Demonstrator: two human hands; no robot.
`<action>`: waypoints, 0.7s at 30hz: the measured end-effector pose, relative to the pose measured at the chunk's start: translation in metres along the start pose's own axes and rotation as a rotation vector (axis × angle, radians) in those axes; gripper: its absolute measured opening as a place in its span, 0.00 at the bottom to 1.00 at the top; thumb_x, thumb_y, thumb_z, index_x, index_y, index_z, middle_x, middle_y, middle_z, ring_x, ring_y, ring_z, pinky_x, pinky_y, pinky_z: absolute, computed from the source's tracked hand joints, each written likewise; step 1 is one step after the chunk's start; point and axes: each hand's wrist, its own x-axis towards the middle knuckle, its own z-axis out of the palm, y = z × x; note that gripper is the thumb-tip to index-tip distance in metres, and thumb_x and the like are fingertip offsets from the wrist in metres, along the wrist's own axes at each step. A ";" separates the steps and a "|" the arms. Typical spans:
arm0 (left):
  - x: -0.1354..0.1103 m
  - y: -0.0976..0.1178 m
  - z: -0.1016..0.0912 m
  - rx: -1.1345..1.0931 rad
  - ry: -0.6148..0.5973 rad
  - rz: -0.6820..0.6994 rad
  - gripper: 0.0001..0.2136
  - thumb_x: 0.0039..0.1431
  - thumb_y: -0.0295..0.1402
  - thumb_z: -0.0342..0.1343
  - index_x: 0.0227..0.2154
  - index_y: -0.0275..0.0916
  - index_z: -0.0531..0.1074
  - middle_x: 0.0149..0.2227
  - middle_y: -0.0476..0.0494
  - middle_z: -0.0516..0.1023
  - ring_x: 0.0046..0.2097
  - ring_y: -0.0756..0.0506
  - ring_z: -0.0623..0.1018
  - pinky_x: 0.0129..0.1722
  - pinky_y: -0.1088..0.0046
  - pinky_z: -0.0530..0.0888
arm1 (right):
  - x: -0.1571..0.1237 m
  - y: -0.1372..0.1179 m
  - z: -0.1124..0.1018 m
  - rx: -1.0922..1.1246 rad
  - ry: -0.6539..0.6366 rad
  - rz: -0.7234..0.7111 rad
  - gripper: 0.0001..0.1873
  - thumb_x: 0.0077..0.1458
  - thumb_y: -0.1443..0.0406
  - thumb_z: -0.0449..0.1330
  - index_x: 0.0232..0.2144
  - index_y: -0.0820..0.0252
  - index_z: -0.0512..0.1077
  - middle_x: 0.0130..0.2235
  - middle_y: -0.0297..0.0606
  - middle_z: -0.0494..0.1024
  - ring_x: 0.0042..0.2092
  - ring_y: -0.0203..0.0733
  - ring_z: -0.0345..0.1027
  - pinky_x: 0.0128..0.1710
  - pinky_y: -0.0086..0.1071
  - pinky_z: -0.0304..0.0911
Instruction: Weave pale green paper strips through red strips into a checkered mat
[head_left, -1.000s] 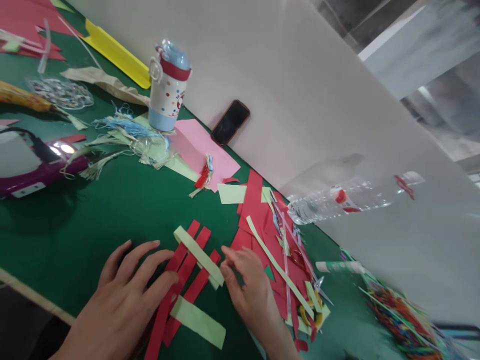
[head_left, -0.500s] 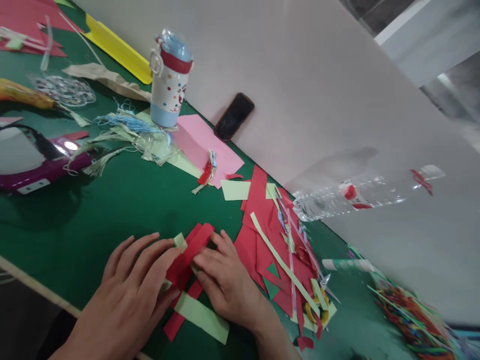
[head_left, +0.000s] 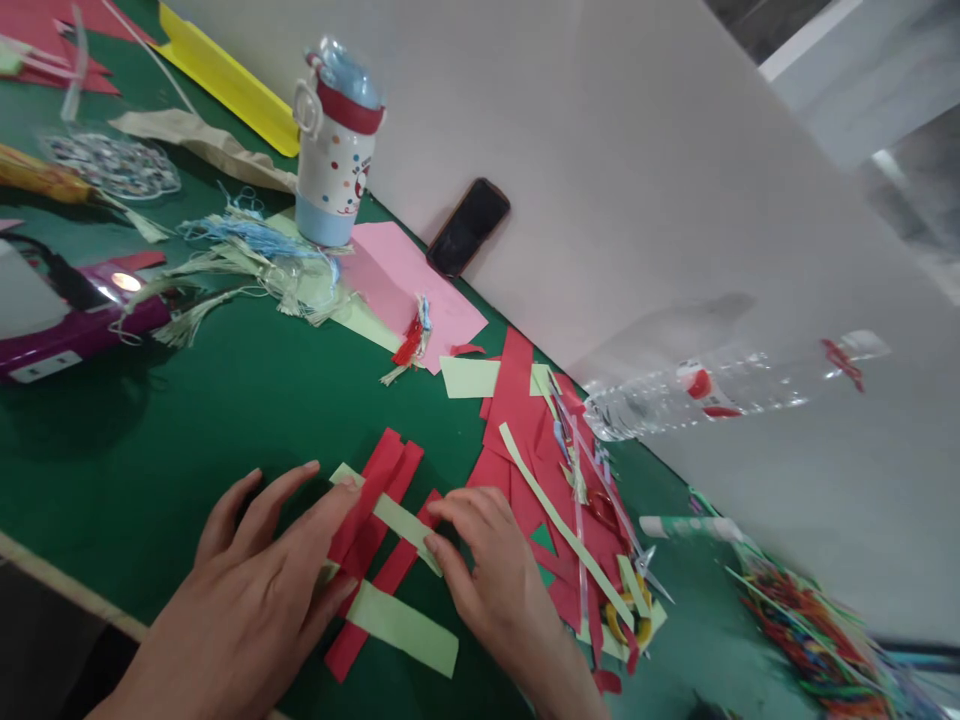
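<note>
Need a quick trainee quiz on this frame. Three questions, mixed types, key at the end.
1. Multiple choice: the left hand touches paper of which colour?
A) blue
B) red
C) purple

2. True or false: the right hand is holding a pair of scissors.

3. Fill in: the dotted drinking bottle has a ___ collar below its lid.

Key:
1. B; its fingers are on the red strips.
2. False; it is at the right end of the narrow pale green strip.
3. red
</note>
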 end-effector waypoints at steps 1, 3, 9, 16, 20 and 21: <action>0.000 0.000 0.001 0.002 0.008 0.005 0.26 0.65 0.42 0.50 0.63 0.40 0.59 0.41 0.45 0.82 0.66 0.36 0.63 0.65 0.50 0.52 | -0.005 -0.002 -0.001 -0.006 -0.004 0.014 0.03 0.63 0.67 0.57 0.39 0.57 0.71 0.38 0.41 0.75 0.41 0.45 0.68 0.40 0.39 0.67; 0.000 0.000 0.002 0.006 0.037 0.021 0.25 0.63 0.43 0.51 0.62 0.41 0.61 0.46 0.44 0.81 0.64 0.37 0.65 0.66 0.52 0.51 | -0.014 -0.006 -0.001 0.002 -0.016 0.022 0.04 0.63 0.66 0.57 0.35 0.56 0.71 0.36 0.39 0.74 0.38 0.44 0.68 0.38 0.37 0.66; 0.001 0.000 0.006 -0.003 0.054 0.029 0.21 0.63 0.41 0.52 0.58 0.46 0.65 0.55 0.47 0.77 0.62 0.35 0.67 0.65 0.51 0.52 | -0.024 -0.020 0.010 -0.087 -0.154 -0.090 0.14 0.64 0.65 0.56 0.51 0.53 0.72 0.39 0.41 0.74 0.38 0.45 0.68 0.37 0.37 0.67; 0.000 -0.003 0.005 -0.001 0.035 0.047 0.25 0.63 0.40 0.52 0.61 0.41 0.61 0.55 0.44 0.77 0.63 0.35 0.66 0.64 0.49 0.51 | -0.013 -0.023 0.019 -0.338 -0.051 -0.031 0.15 0.63 0.67 0.55 0.50 0.56 0.72 0.38 0.43 0.74 0.38 0.50 0.66 0.37 0.42 0.64; 0.000 -0.003 0.006 0.008 0.058 0.059 0.22 0.62 0.38 0.53 0.59 0.43 0.64 0.55 0.46 0.77 0.63 0.37 0.67 0.66 0.51 0.48 | -0.013 -0.026 0.017 -0.262 -0.085 -0.077 0.15 0.62 0.68 0.54 0.50 0.53 0.72 0.39 0.41 0.74 0.38 0.48 0.65 0.37 0.40 0.63; 0.000 -0.003 0.006 0.011 0.061 0.060 0.22 0.62 0.38 0.53 0.58 0.43 0.65 0.55 0.46 0.77 0.62 0.38 0.67 0.67 0.51 0.48 | -0.014 -0.026 0.017 -0.263 -0.086 -0.073 0.15 0.62 0.68 0.54 0.50 0.53 0.72 0.39 0.42 0.74 0.39 0.48 0.65 0.37 0.41 0.63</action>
